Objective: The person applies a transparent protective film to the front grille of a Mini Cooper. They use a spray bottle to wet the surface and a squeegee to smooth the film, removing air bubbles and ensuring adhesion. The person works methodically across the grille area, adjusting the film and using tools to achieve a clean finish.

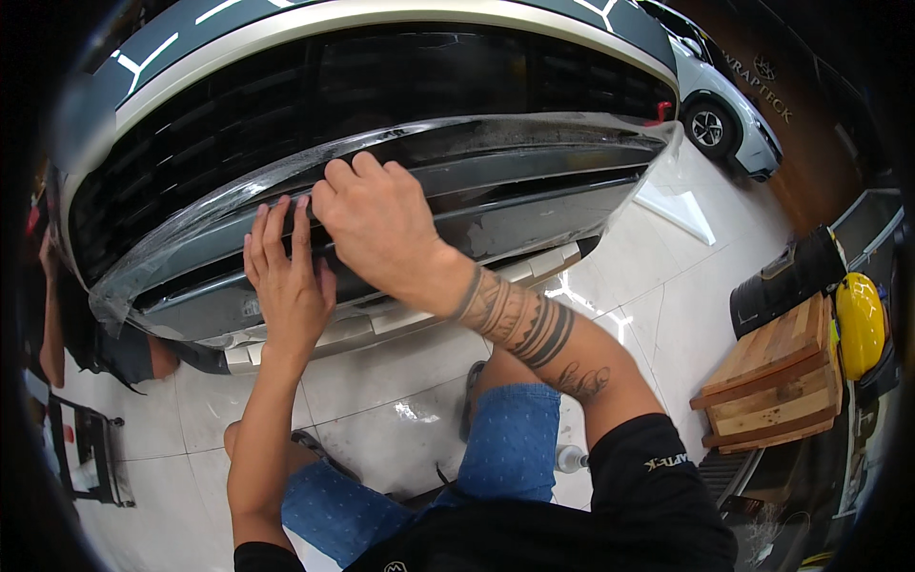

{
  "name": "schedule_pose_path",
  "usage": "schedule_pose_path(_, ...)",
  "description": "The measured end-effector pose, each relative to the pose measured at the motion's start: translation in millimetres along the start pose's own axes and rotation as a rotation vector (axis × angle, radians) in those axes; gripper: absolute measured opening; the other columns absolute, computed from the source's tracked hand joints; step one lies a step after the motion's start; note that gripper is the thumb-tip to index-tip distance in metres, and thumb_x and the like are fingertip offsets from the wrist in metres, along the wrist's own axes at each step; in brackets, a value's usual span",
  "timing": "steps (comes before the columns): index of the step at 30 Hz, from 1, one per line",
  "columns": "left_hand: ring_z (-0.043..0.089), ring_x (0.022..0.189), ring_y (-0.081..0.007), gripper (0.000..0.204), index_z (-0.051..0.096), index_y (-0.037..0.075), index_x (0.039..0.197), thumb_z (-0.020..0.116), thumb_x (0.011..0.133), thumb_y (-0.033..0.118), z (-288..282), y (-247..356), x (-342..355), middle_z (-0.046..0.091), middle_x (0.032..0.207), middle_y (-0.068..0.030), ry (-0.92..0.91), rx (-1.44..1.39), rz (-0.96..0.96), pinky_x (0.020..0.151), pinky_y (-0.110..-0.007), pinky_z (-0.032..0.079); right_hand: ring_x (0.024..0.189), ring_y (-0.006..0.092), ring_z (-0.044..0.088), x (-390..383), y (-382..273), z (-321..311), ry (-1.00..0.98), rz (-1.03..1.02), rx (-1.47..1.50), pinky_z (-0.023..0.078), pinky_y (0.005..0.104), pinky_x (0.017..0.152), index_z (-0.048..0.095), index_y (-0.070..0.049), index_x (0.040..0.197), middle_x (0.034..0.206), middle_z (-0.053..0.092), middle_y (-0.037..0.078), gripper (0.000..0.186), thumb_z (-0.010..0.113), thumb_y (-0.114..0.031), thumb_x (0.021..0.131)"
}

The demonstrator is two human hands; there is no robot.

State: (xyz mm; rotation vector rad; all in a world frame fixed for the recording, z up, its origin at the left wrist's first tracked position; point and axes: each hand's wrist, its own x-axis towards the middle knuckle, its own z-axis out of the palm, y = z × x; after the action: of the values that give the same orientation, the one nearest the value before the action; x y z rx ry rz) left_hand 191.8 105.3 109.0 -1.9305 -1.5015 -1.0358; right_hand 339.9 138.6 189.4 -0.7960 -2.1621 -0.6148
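Note:
A clear plastic film [572, 129] lies over the lower front bumper [534, 212] of a car, its loose upper edge wrinkled and glossy. My left hand [286, 262] rests with stretched fingers against the filmed bumper, left of the middle. Beside those fingertips, my right hand [376, 214] is closed in a fist against the bumper, knuckles up. What its fingers hold is hidden beneath them. Above both hands spans the dark grille [419, 71]. A small red piece [660, 113] sits at the film's far right end.
Another person's arm [52, 315] and bent knee [162, 357] are at the left, by the bumper's end. A black cart [91, 458] stands below them. To the right are a wooden crate [772, 391], a black drum [786, 281], a yellow helmet-like object [860, 324] and a parked car [720, 95].

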Motion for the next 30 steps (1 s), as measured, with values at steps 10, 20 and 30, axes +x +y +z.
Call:
schedule_pose_path(10,0.041,0.129,-0.0347,0.067,0.051,0.010,0.140,0.067,0.077,-0.002,-44.6,-38.5,-5.2,0.045,0.137,-0.0165,0.146,-0.042,0.051,0.106,-0.043,0.033,0.076,0.0259,0.055,-42.2,100.1,-50.8,-0.128,-0.013,-0.042,0.049,0.0367,0.065,0.064,-0.004,0.090,0.080,0.054,0.007,0.020,0.059,0.005,0.072)
schedule_pose_path(20,0.053,0.101,-0.0224,0.024,0.059,0.010,0.104,0.069,0.083,0.010,-58.4,-49.8,68.3,0.059,0.103,-0.0038,0.041,0.223,0.182,0.086,-0.038,0.034,0.081,0.0291,0.054,-39.4,107.6,-49.3,-0.123,-0.023,0.030,0.048,0.0397,0.069,0.063,-0.003,0.091,0.082,0.052,0.009,0.021,0.061,0.006,0.072)
schedule_pose_path(30,0.059,0.087,-0.0229,0.016,0.059,0.009,0.100,0.067,0.086,0.009,-70.9,-59.1,85.4,0.062,0.093,-0.0050,-0.147,0.121,0.252,0.080,-0.037,0.035,0.081,0.0305,0.053,-38.8,106.5,-50.6,-0.124,-0.032,0.069,0.047,0.0403,0.069,0.064,-0.001,0.095,0.082,0.051,0.011,0.029,0.059,0.009,0.068)
